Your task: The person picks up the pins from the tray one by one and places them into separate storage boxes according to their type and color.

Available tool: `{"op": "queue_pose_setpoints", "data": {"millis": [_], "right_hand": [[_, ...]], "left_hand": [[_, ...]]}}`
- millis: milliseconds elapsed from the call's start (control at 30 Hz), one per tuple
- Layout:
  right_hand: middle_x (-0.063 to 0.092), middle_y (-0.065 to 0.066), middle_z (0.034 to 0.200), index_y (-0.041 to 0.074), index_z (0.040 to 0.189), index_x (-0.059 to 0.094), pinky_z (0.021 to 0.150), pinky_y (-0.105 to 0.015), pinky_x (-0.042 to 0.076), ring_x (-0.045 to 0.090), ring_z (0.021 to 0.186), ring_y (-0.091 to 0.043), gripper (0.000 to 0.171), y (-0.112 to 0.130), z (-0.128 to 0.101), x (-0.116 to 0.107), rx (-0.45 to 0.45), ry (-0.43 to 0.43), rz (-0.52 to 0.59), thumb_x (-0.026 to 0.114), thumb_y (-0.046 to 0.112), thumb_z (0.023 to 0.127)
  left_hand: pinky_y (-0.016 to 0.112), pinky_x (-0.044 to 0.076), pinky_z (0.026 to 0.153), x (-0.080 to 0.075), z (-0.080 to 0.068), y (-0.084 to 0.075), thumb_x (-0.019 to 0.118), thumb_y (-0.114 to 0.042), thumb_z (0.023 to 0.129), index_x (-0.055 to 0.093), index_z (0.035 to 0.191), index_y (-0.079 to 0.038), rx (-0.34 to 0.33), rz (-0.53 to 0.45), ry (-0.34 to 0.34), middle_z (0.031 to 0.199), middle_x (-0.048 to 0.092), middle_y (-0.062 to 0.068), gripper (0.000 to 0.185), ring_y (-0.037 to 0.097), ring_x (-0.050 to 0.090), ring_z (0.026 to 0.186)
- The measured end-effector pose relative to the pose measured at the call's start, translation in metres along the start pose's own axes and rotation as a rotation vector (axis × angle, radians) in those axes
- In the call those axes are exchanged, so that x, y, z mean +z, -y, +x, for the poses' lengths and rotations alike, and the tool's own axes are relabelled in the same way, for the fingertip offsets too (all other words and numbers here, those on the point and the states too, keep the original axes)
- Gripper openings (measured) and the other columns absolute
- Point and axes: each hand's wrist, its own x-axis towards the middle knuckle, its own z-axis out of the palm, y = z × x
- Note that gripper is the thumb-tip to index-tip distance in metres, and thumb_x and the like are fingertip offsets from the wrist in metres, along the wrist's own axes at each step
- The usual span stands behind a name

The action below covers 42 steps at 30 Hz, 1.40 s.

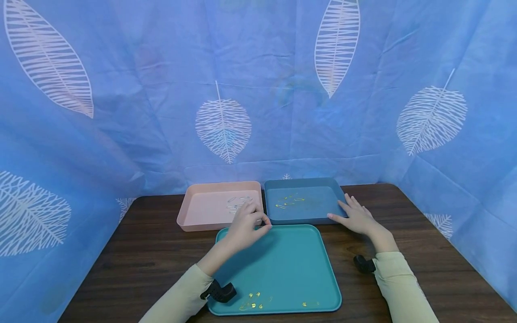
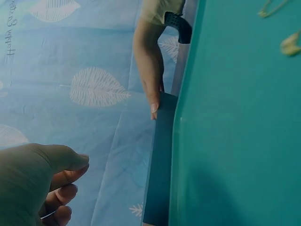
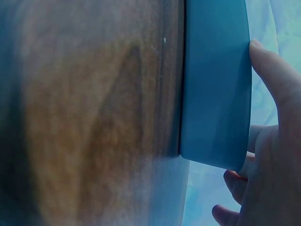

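My left hand [image 1: 245, 225] is over the far edge of the teal tray [image 1: 286, 269], near the pink tray's front right corner. Its thumb and forefinger meet, and a thin silvery piece, apparently a safety pin [image 2: 47, 215], shows among the curled fingers in the left wrist view. My right hand [image 1: 357, 216] rests on the right corner of the blue tray [image 1: 319, 211], thumb on the front rim [image 3: 250, 84], fingers spread. Gold safety pins [image 1: 253, 306] lie along the teal tray's near edge, with another gold safety pin [image 1: 304, 304] further right.
The pink tray [image 1: 202, 211] holds several silver safety pins [image 1: 238, 202]. Several gold safety pins [image 1: 284, 204] lie in the blue tray. All three trays stand on a dark wooden table [image 1: 153, 251], with a blue leaf-patterned cloth [image 1: 266, 134] behind and beside it.
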Motion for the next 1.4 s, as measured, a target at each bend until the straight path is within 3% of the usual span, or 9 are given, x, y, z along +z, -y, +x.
{"op": "queue_pose_setpoints", "data": {"millis": [333, 533, 933, 1167, 1400], "right_hand": [[0.007, -0.034, 0.158, -0.006, 0.149, 0.029, 0.110, -0.073, 0.008, 0.007, 0.146, -0.051, 0.090, -0.001, 0.001, 0.001, -0.001, 0.002, -0.002, 0.053, 0.059, 0.092], [0.007, -0.034, 0.158, -0.006, 0.149, 0.029, 0.110, -0.073, 0.008, 0.007, 0.146, -0.051, 0.089, -0.001, 0.001, 0.001, -0.003, 0.002, -0.003, 0.052, 0.059, 0.093], [0.009, -0.035, 0.157, -0.008, 0.148, 0.031, 0.110, -0.073, 0.009, 0.008, 0.145, -0.053, 0.089, 0.002, -0.002, -0.002, -0.009, -0.002, -0.004, 0.052, 0.059, 0.093], [0.007, -0.034, 0.158, -0.006, 0.149, 0.029, 0.111, -0.073, 0.008, 0.006, 0.146, -0.052, 0.091, 0.001, -0.001, -0.001, 0.000, 0.003, -0.004, 0.051, 0.061, 0.092], [0.006, -0.034, 0.158, -0.007, 0.149, 0.029, 0.111, -0.073, 0.008, 0.006, 0.146, -0.052, 0.091, 0.001, 0.000, -0.001, -0.003, 0.004, 0.000, 0.052, 0.060, 0.092]], "left_hand": [[0.031, 0.036, 0.079, -0.018, -0.031, 0.002, 0.078, -0.026, 0.083, 0.072, 0.083, -0.027, -0.026, 0.000, 0.076, 0.091, 0.054, -0.007, 0.006, 0.008, 0.038, 0.084], [0.034, 0.039, 0.085, -0.029, -0.049, 0.006, 0.079, -0.030, 0.081, 0.073, 0.088, -0.027, -0.010, -0.007, 0.165, 0.095, 0.054, -0.012, 0.009, 0.007, 0.040, 0.092], [0.033, 0.037, 0.089, -0.042, -0.071, 0.013, 0.080, -0.029, 0.080, 0.074, 0.095, -0.026, 0.016, -0.199, 0.438, 0.096, 0.053, -0.017, 0.017, 0.005, 0.039, 0.097], [0.028, 0.034, 0.089, -0.041, -0.078, 0.014, 0.079, -0.030, 0.081, 0.074, 0.094, -0.031, 0.029, -0.252, 0.608, 0.096, 0.052, -0.017, 0.014, 0.003, 0.037, 0.098], [0.023, 0.030, 0.085, -0.036, -0.084, 0.015, 0.077, -0.031, 0.082, 0.073, 0.097, -0.035, 0.100, -0.273, 0.726, 0.098, 0.051, -0.012, 0.016, 0.002, 0.033, 0.095]]}}
